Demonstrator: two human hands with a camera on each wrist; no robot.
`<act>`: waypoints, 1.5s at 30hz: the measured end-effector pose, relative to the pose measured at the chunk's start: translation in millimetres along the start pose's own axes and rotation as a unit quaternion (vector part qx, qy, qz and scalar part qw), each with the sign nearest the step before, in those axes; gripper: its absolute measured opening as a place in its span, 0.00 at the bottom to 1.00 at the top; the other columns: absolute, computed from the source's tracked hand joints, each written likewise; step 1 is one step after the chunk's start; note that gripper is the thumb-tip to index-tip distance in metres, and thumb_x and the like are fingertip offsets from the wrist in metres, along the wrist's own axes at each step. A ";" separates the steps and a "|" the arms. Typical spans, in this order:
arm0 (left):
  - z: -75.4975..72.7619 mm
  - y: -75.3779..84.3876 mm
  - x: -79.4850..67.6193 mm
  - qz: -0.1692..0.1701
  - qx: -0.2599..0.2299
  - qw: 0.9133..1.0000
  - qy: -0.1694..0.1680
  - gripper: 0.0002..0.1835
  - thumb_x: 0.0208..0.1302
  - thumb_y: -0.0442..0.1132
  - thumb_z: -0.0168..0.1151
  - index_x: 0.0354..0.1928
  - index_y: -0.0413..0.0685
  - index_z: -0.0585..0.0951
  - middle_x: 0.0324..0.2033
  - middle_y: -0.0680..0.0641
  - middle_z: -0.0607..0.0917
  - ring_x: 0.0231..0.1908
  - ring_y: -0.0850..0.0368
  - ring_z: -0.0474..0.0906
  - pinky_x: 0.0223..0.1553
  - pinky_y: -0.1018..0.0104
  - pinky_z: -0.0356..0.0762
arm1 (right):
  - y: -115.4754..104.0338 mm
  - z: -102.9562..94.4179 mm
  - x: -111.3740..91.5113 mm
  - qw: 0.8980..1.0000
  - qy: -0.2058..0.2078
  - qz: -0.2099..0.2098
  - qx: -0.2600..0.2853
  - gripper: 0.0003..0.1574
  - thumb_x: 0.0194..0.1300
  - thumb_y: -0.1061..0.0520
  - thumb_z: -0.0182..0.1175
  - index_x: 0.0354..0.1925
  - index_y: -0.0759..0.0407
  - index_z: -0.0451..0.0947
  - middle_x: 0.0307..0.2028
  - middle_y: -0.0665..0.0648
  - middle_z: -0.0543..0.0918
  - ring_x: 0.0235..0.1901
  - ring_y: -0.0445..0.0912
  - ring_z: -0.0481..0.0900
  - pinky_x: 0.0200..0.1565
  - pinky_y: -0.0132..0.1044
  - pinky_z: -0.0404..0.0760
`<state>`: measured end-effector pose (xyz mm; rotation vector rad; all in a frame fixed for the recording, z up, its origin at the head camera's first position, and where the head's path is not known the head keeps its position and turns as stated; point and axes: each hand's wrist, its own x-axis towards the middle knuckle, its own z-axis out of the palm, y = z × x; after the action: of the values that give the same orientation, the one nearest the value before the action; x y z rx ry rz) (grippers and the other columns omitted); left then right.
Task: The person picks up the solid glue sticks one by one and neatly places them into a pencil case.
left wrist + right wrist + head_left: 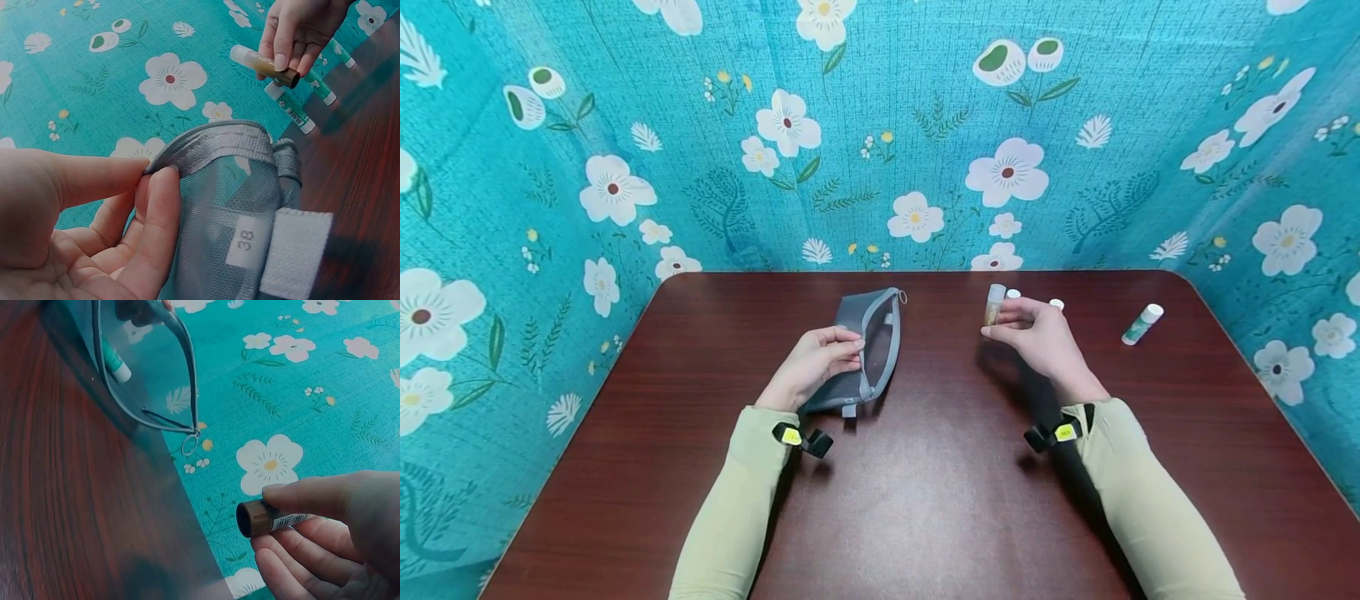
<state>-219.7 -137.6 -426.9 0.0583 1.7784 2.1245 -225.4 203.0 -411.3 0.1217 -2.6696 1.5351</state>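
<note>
My left hand (820, 357) pinches the open edge of a grey mesh zip pouch (848, 312) between thumb and fingertips. The pouch gapes toward the right, and a tag marked 38 (244, 242) shows on its mesh. Through its opening a green tube with a white end (114, 362) is visible, seemingly inside. My right hand (1047, 343) holds a lip balm tube (995, 304) above the table, between thumb and fingers. That tube has a clear cap and a brown base (255, 519). Beyond the right hand, green-and-white tubes (290, 109) are partly hidden in the head view.
Another green-and-white tube with a white cap (1142, 325) is at the table's right. The dark wooden table (910, 500) meets a turquoise flowered cloth (865, 167) behind and at the sides. A zip-pull ring (189, 445) hangs at the pouch's end.
</note>
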 end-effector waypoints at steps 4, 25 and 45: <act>-0.1 -0.1 0.1 0.000 -0.004 1.000 -0.002 0.13 0.61 0.32 0.62 0.45 0.31 0.76 0.37 0.40 0.78 0.31 0.55 0.79 0.41 0.63 0.80 | -5.1 5.5 3.0 1.000 -0.004 0.006 0.011 0.33 0.52 0.49 0.72 0.52 0.62 0.76 0.43 0.58 0.82 0.39 0.48 0.81 0.36 0.31 0.80; 0.7 1.5 -0.6 -0.006 0.003 1.000 -0.001 0.17 0.62 0.33 0.63 0.48 0.28 0.75 0.42 0.34 0.77 0.32 0.54 0.79 0.43 0.62 0.80 | -21.1 30.3 12.1 0.996 -0.044 0.022 0.069 0.31 0.49 0.49 0.73 0.49 0.60 0.76 0.37 0.58 0.84 0.36 0.47 0.82 0.38 0.39 0.81; 1.7 1.5 -0.8 -0.008 0.010 1.000 -0.007 0.22 0.63 0.33 0.61 0.53 0.23 0.70 0.44 0.32 0.75 0.32 0.55 0.78 0.43 0.62 0.80 | -28.9 59.2 13.5 0.992 -0.080 0.033 0.097 0.28 0.49 0.51 0.74 0.48 0.57 0.78 0.35 0.55 0.84 0.37 0.47 0.81 0.43 0.50 0.79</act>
<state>-218.9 -136.4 -424.9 0.0621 1.7866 2.0901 -236.8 136.8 -415.0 0.1720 -2.6590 1.8803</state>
